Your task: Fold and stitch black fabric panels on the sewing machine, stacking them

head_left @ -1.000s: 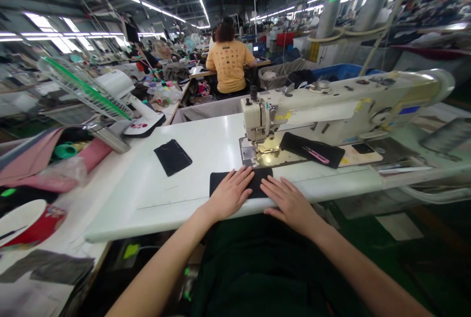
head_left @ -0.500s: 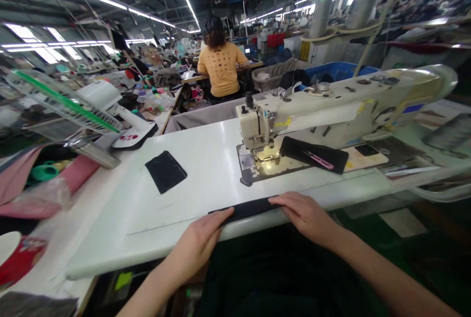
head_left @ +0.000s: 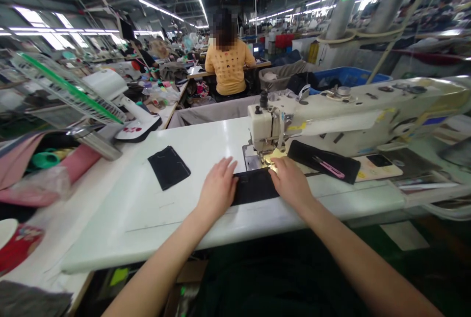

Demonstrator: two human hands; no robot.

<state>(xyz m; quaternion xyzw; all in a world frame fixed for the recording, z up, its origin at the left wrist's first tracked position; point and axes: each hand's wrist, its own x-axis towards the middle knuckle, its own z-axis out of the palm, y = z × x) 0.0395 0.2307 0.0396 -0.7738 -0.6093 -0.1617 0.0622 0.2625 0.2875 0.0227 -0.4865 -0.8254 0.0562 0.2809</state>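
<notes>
Honestly, black cloth (head_left: 255, 188) looks light, soft | I'd grab the side edges | left hand (head_left: 216, 187) fingers slightly apart, right hand (head_left: 293, 184) can't tell if pinching

The person's left hand (head_left: 218, 187) is at the left end of the black cloth (head_left: 256, 187), its fingers bent. The right hand (head_left: 292, 183) is at the cloth's right end, fingers curled in. Both bare arms (head_left: 162, 258) slant in toward the cloth.
</notes>
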